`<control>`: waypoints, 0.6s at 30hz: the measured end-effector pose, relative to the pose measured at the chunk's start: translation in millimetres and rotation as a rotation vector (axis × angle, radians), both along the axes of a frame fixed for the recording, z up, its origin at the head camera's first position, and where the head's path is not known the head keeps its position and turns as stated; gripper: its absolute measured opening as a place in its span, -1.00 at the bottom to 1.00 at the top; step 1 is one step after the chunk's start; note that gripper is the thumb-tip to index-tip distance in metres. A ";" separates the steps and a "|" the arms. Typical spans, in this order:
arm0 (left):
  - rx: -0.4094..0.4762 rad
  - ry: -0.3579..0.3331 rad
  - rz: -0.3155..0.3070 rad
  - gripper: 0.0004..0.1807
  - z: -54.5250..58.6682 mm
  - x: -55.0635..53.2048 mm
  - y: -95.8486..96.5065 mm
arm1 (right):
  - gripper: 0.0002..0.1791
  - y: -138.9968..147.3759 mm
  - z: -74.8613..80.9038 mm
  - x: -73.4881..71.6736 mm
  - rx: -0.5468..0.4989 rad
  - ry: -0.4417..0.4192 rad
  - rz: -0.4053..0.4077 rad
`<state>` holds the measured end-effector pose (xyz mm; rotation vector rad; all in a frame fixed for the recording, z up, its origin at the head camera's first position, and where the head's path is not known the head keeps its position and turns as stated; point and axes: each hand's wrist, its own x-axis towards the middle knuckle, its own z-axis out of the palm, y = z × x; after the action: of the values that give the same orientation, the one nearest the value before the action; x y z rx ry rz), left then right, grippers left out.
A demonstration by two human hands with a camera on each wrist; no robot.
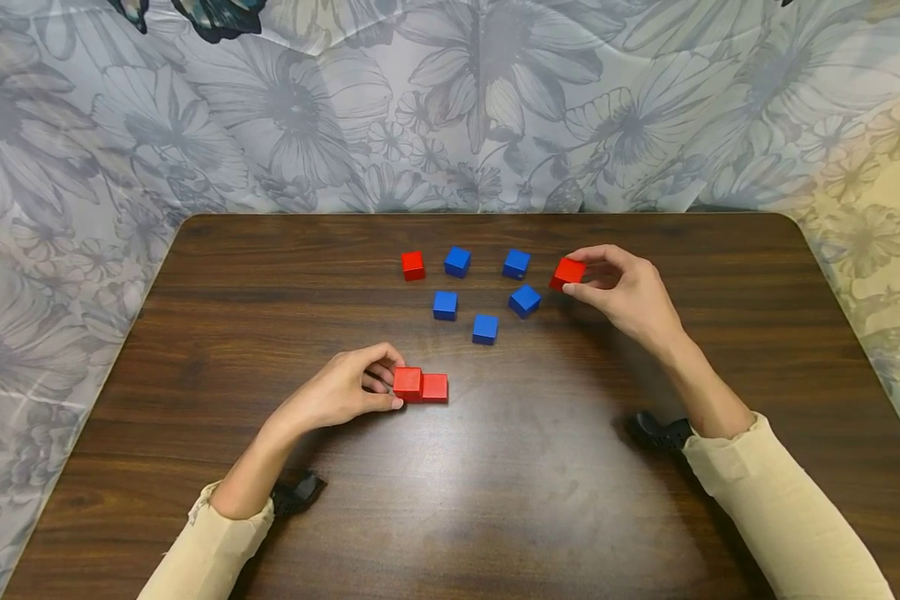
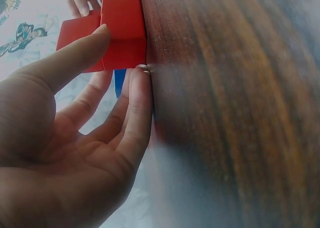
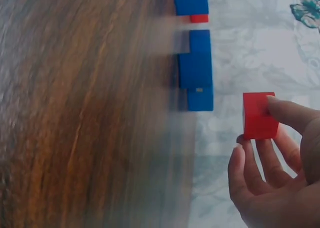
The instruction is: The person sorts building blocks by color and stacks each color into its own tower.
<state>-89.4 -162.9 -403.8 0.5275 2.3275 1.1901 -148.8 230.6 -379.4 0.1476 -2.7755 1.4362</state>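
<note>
The right hand (image 1: 633, 296) pinches a red block (image 1: 568, 272) above the table (image 1: 540, 483), far and right of centre, its near face turned slightly left. The left hand (image 1: 341, 389) grips stepped red blocks (image 1: 411, 383), aligned left to right.

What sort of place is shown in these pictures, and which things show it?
Probably an indoor corner set up for handling blocks: a flower-printed cloth hangs behind a wood-grained table, where red blocks and blue blocks lie. The room beyond cannot be seen.
</note>
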 end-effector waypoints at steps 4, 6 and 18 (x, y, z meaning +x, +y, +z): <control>0.003 0.003 -0.001 -0.56 -1.1 0.1 0.0 | -0.55 -4.7 5.5 4.9 -0.026 -0.010 0.010; 0.009 0.004 -0.003 -0.56 -1.0 0.5 0.1 | -0.56 -6.9 7.3 7.0 -0.040 -0.008 0.018; 0.017 0.006 -0.001 -0.57 -1.2 0.6 0.2 | -0.62 -19.7 13.4 16.4 -0.104 0.098 0.094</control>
<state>-88.8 -162.7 -405.0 0.5391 2.3241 1.2107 -132.4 211.0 -365.9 0.3418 -2.6420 1.5456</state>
